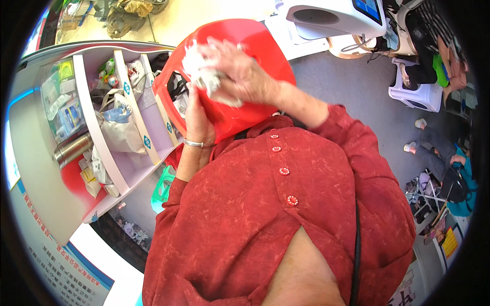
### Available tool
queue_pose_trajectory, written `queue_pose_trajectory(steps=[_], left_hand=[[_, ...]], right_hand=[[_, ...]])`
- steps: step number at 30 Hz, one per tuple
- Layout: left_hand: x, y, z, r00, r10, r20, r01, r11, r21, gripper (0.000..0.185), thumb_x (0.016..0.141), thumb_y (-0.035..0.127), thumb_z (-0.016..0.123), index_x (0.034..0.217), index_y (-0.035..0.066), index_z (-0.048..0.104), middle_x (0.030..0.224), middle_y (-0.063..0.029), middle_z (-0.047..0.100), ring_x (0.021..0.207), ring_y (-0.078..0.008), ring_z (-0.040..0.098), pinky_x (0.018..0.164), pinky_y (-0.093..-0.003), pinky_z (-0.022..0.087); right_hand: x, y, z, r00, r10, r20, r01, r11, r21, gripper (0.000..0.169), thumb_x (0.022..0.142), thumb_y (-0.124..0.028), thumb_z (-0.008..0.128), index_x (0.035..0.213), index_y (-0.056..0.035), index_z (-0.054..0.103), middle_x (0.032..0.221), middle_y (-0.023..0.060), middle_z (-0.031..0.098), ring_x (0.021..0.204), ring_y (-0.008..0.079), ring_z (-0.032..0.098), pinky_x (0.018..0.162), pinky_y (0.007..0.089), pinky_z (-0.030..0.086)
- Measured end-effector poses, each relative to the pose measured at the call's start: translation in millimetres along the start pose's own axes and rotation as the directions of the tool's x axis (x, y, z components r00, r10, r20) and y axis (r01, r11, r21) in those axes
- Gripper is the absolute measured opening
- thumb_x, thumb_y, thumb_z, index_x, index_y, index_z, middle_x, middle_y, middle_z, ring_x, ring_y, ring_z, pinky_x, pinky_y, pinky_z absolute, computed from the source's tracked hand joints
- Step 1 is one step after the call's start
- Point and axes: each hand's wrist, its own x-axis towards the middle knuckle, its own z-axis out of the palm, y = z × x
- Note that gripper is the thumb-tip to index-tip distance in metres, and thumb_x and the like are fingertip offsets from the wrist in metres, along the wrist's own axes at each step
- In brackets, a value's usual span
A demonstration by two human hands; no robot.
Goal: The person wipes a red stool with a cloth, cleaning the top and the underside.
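My right hand [249, 78] grips a crumpled white cloth [210, 81] and presses it against a red plastic stool [264, 46]. The hand and cloth are blurred. My left hand [200, 122], with a silver bangle at the wrist, holds the near-left edge of the stool beside a cut-out opening. Its thumb shows along that edge; the other fingers are mostly hidden. Through the opening, black straps [178, 86] are visible. The stool stands right in front of my red buttoned shirt [260, 191].
Left, a compartmented shelf [121, 168] holds a canvas tote bag [121, 128], a steel flask [73, 148] and a clear plastic box [63, 99]. A green stool [164, 187] stands below it. White equipment [333, 19] is at upper right. On the right, a person's foot [405, 74] is by a white stool [415, 91]; another person [440, 157] sits lower down.
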Motion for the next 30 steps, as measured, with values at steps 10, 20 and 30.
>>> queue_pose_trajectory(steps=[10,20,30], left_hand=[[-41,-11,-6,0.994,0.104,-0.039,-0.104,0.995,0.000,0.047,0.095,0.033,0.037,0.133,0.006,0.033,0.134,-0.0070,0.040,0.121,-0.0201,0.040,0.103,-0.0350,0.030],[-37,-2,-21,0.996,0.006,-0.091,-0.018,0.991,-0.136,0.042,0.096,0.029,0.036,0.131,0.007,0.036,0.131,-0.0054,0.043,0.120,-0.0190,0.041,0.102,-0.0335,0.032],[-54,-2,-31,0.989,0.128,-0.078,-0.135,0.987,-0.086,0.044,0.096,0.030,0.035,0.132,0.005,0.035,0.133,-0.0062,0.042,0.121,-0.0211,0.041,0.102,-0.0353,0.031]], right_hand=[[-41,85,-32,0.728,0.675,-0.121,-0.650,0.735,0.192,0.037,0.086,-0.030,0.043,0.118,-0.0131,0.052,0.095,0.0105,0.063,0.085,0.0211,0.061,0.076,0.0289,0.045],[-75,-41,-12,0.961,0.130,0.245,-0.125,0.992,-0.035,0.034,0.084,-0.021,0.051,0.118,-0.0153,0.055,0.134,0.0099,0.041,0.125,0.0354,0.035,0.104,0.0483,0.026],[-54,83,-3,0.809,0.567,-0.156,-0.585,0.801,-0.126,0.034,0.089,-0.026,0.048,0.120,-0.0125,0.051,0.084,0.0142,0.063,0.076,0.0238,0.063,0.066,0.0325,0.047]])
